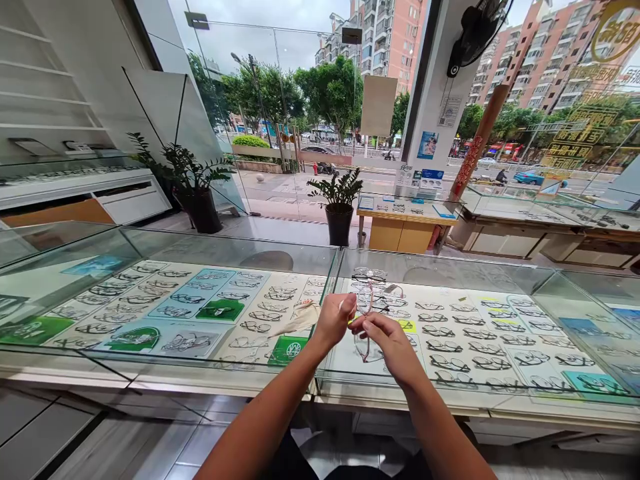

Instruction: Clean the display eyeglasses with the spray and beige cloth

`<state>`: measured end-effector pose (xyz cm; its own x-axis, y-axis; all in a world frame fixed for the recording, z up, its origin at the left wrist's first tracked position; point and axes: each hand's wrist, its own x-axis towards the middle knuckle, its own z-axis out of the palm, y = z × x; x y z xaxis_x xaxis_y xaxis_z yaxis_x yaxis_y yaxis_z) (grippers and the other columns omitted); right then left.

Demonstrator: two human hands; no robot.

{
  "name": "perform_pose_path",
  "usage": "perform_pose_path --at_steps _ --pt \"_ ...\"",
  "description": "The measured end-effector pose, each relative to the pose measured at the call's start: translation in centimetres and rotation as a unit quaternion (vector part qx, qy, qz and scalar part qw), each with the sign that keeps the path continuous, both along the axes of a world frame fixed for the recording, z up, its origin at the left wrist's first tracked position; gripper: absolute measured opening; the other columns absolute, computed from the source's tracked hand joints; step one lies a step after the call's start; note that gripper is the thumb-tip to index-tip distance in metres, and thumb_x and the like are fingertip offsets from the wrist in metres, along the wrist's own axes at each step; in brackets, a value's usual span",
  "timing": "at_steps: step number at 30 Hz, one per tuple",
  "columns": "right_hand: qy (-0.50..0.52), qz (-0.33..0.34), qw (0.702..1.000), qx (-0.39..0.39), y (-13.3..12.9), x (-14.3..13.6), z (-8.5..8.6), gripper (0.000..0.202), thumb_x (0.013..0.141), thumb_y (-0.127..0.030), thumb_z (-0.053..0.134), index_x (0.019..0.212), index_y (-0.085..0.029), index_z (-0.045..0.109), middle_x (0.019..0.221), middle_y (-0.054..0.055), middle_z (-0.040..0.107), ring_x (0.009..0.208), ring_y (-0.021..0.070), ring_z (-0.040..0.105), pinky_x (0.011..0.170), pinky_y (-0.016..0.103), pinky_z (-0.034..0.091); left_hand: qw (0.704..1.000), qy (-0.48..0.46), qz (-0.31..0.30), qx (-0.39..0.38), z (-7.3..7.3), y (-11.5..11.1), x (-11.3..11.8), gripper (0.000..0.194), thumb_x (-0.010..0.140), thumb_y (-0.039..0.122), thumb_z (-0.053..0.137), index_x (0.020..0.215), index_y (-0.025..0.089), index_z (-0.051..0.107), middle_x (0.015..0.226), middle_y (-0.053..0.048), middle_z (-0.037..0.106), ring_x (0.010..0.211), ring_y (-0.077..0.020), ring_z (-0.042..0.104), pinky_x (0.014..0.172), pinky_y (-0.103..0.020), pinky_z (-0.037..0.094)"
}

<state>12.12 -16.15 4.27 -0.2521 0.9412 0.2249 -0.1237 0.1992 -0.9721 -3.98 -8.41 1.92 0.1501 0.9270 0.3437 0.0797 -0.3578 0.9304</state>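
Over the glass counter I hold a pair of eyeglasses [365,301] with a thin pinkish frame, turned on end so one lens is up and the other down. My left hand [334,321] is closed at the left side of the frame; a small white bit shows by its fingers, too small to name. My right hand [391,347] pinches the frame near its middle, thumb and fingers together. The lower lens hangs below the right fingers. On the counter glass to the left of my left hand lies a crumpled beige cloth [299,319].
Under the glass, rows of eyeglasses [453,364] fill the right showcase, and more frames lie in the left one beside a green box [289,349]. Several loose glasses [370,275] sit beyond my hands. Potted plants [339,223] stand past the counter, before the windows.
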Motion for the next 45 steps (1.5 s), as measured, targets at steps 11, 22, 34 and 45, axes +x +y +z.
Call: perform_pose_path --at_steps 11,22,34,45 --pt "0.003 0.013 1.0 -0.012 -0.4 -0.2 -0.1 0.035 0.099 -0.056 0.068 0.099 -0.025 0.085 0.104 0.008 0.08 0.102 0.0257 0.07 0.093 0.039 0.054 1.0 0.021 -0.002 0.006 -0.3 0.6 -0.1 0.069 0.091 0.078 0.048 0.051 0.022 0.042 0.05 0.001 0.041 0.051 -0.0128 0.035 0.053 -0.03 0.025" --pt "0.072 -0.077 0.994 -0.03 0.7 0.5 -0.9 0.032 0.099 -0.052 0.068 0.099 -0.024 0.082 0.113 0.009 0.079 0.101 0.0247 0.071 0.091 0.038 0.054 0.995 0.095 -0.013 0.033 -1.2 -1.2 -1.0 0.073 0.093 0.084 0.041 0.054 0.022 0.038 0.054 0.0 0.038 0.055 -0.0146 0.034 0.056 -0.032 0.023" --pt "0.104 -0.093 0.99 -0.036 0.8 0.2 -1.6 0.028 0.098 -0.049 0.07 0.099 -0.024 0.083 0.114 0.008 0.079 0.1 0.0235 0.07 0.088 0.035 0.054 0.992 0.107 -0.055 0.024 -1.7 -2.6 0.1 0.07 0.092 0.08 0.045 0.056 0.022 0.033 0.057 0.001 0.032 0.058 -0.0142 0.03 0.057 -0.032 0.019" --pt "0.105 -0.114 0.987 -0.046 0.6 1.3 -1.5 0.032 0.095 -0.053 0.071 0.097 -0.023 0.084 0.113 0.01 0.078 0.102 0.0252 0.069 0.088 0.037 0.054 0.994 0.092 0.052 0.038 -2.6 -1.2 -2.9 0.058 0.094 0.074 0.051 0.068 0.023 0.044 0.064 0.001 0.044 0.062 -0.0168 0.04 0.061 -0.03 0.03"
